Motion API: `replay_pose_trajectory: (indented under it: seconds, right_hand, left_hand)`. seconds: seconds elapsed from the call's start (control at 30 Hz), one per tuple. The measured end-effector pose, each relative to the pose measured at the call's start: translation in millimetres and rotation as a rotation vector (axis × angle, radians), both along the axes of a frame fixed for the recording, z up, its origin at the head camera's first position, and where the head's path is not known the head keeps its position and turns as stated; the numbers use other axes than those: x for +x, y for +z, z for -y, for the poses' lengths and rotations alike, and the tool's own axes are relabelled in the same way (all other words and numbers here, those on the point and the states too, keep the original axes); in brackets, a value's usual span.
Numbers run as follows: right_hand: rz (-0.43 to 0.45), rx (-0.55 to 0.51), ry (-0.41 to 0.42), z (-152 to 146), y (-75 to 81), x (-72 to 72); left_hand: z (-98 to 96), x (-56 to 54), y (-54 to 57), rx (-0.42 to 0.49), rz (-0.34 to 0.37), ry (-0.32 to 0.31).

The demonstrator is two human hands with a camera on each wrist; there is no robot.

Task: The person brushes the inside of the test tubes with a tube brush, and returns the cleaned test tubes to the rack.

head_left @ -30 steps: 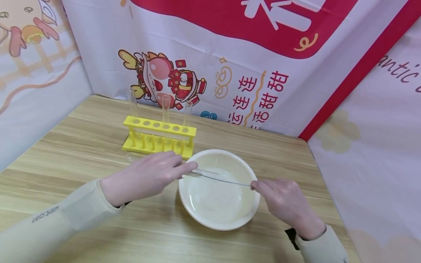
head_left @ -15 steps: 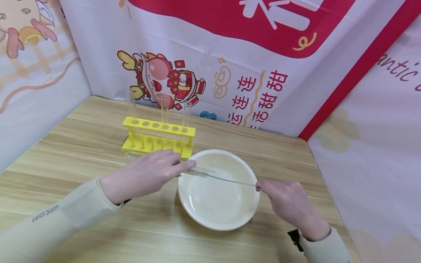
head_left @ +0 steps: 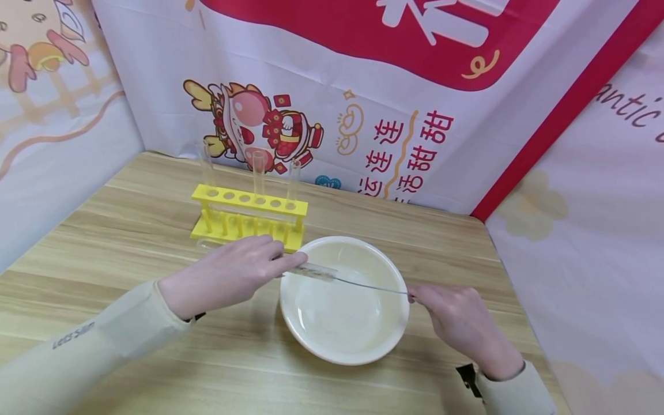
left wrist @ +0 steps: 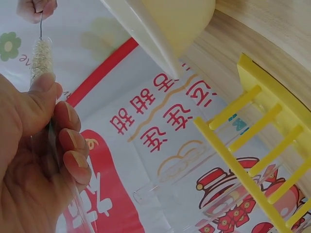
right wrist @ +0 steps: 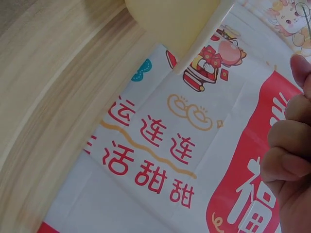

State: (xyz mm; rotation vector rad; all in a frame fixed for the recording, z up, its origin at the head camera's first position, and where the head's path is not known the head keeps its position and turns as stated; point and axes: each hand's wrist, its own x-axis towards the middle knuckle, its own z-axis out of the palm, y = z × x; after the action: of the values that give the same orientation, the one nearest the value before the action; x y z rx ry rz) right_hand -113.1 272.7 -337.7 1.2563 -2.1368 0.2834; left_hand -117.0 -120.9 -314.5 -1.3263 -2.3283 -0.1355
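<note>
My left hand [head_left: 233,271] grips a clear glass test tube [head_left: 314,270], held nearly level above the left side of a cream basin [head_left: 344,353]. Pale bristles of a test tube brush [left wrist: 42,57] fill the tube's mouth end, as the left wrist view shows. From there its thin wire handle [head_left: 370,286] runs rightward across the basin. My right hand [head_left: 456,320] pinches the far end of that wire just past the basin's right rim, its other fingers curled in the right wrist view. My left palm and fingers hide the tube's closed end in the head view.
Behind my left hand stands a yellow test tube rack [head_left: 236,197] with three upright clear tubes in it. Another glass tube [head_left: 206,244] lies on the wooden table [head_left: 218,357] in front of the rack. Printed cloth [head_left: 332,75] walls the table's back and sides.
My right hand has shifted slightly right, drawing the brush along the tube. Its bristles now sit at the tube's mouth. The left hand has stayed nearly in place.
</note>
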Motion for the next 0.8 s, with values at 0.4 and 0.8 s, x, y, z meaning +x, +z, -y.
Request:
replay_pose_trajectory:
  seconds: [0.4,0.8]
  right_hand:
    - [0.034,0.017,-0.020,-6.9,-8.4,-2.8]
    - [0.094,0.061,-0.065,-16.1,-18.6,-3.7]
  left_hand:
    - [1.1,-4.9,-7.6,-0.004,0.011,-0.009]
    - [0.8,-9.4,-15.7,-0.014,0.064,-0.006]
